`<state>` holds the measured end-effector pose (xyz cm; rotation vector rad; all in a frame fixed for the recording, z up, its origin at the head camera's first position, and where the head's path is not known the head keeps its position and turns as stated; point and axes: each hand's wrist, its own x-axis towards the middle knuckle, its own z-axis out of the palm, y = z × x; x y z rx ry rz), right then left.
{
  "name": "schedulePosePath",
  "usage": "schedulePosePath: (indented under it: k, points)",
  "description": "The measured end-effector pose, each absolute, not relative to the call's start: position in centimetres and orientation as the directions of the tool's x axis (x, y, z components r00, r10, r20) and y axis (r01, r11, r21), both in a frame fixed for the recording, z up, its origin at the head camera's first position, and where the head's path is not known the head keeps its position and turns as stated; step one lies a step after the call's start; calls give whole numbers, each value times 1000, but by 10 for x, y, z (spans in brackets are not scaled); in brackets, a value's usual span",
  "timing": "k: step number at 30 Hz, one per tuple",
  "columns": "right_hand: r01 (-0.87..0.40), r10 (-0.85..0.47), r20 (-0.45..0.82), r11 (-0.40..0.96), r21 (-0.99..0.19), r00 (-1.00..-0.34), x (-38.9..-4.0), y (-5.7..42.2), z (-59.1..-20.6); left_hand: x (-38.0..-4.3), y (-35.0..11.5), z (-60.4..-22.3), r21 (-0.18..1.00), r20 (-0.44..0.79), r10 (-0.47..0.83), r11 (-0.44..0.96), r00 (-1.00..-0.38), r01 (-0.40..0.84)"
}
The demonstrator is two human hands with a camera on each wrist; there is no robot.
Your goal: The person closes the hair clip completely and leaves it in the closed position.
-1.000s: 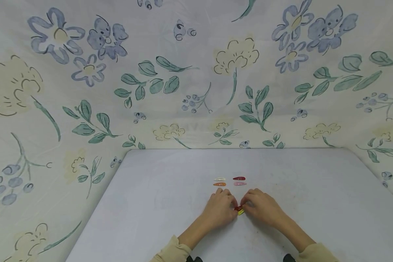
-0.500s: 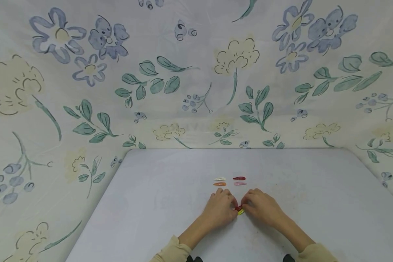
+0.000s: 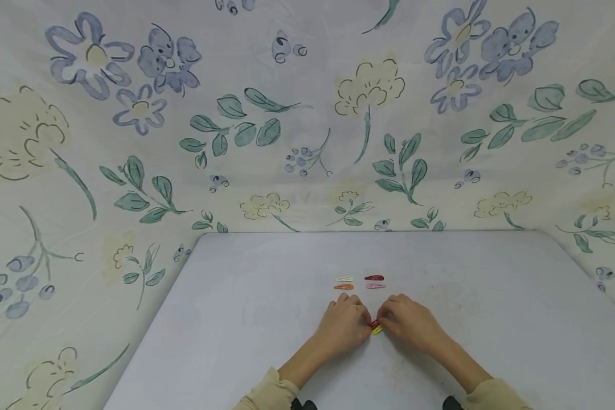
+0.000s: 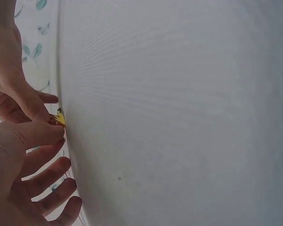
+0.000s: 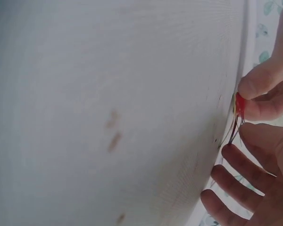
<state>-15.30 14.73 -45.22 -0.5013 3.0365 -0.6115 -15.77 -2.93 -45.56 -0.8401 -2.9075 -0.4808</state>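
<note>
In the head view my left hand [image 3: 342, 323] and right hand [image 3: 407, 323] meet low over the table, fingertips close together. Between them is a red snap hair clip [image 3: 374, 324], with a yellow hair clip [image 3: 377, 329] right against it on the near side. The right wrist view shows the left thumb and finger pinching the red clip's wide end, while the right thumb and index finger pinch its other end, where thin prongs stand apart. From the left wrist, the yellow clip [image 4: 60, 117] shows at the fingertips, partly covered. How the two clips are joined is hidden.
Beyond the hands, hair clips lie in two short rows on the white table [image 3: 236, 319]: a white clip [image 3: 344, 279], an orange clip [image 3: 344, 287], a dark red clip [image 3: 374, 278] and a pink clip [image 3: 376, 286]. A flower-patterned cloth [image 3: 307, 210] hangs behind the table.
</note>
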Motion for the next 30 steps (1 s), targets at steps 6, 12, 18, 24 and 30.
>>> schedulePosePath:
  k: [6, 12, 18, 24, 30]
  points:
    - [-308, -307, 70, 859, -408, -949, -152, 149, -451, -157, -30, -455, 282, 176, 501, 799, -848, 531]
    - [-295, -304, 50, 849, -438, -951, -153, 148, -450, -157, -32, -453, 343, 174, 482, 788, -859, 512]
    - [-274, -282, 53, 844, -461, -958, -153, 146, -452, -157, -34, -452, 392, 177, 477, 768, -861, 506]
    - [-282, -281, 72, 846, -452, -957, -150, 144, -450, -157, -36, -453, 392, 189, 478, 764, -858, 512]
    - [-310, -298, 98, 844, -438, -949, -151, 144, -449, -159, -37, -452, 414, 192, 467, 759, -863, 502]
